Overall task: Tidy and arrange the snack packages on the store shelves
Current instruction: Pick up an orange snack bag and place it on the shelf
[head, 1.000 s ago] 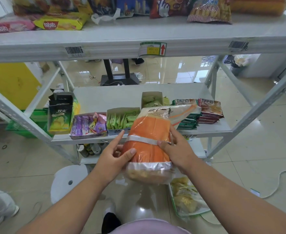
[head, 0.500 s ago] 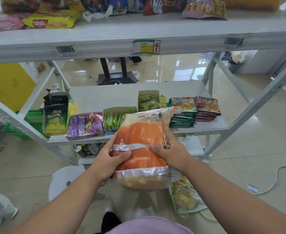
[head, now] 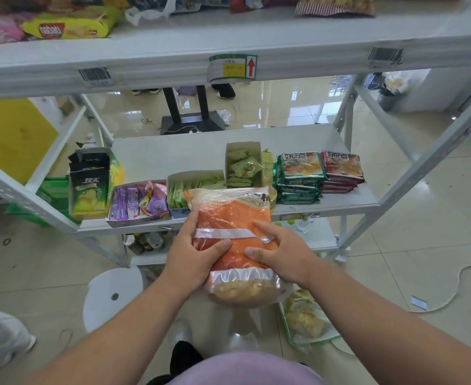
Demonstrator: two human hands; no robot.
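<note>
Both hands, left [head: 192,259] and right [head: 283,255], clasped the orange bag [head: 234,218] from either side, each grip curled around it, presumably steadying it for the middle shelf [head: 340,202].

We see bright, even daylight glaring off the glossy floor tiles [head: 298,107]; shelf rails [head: 173,65] bow at the wide-angle edges, slightly soft

White stool [head: 114,294] standing on the glossy tiled floor [head: 423,245] — white cable [head: 456,287] trailing at right; black stand [head: 191,119] sitting behind — yellow board [head: 12,134] showing at left.
</note>
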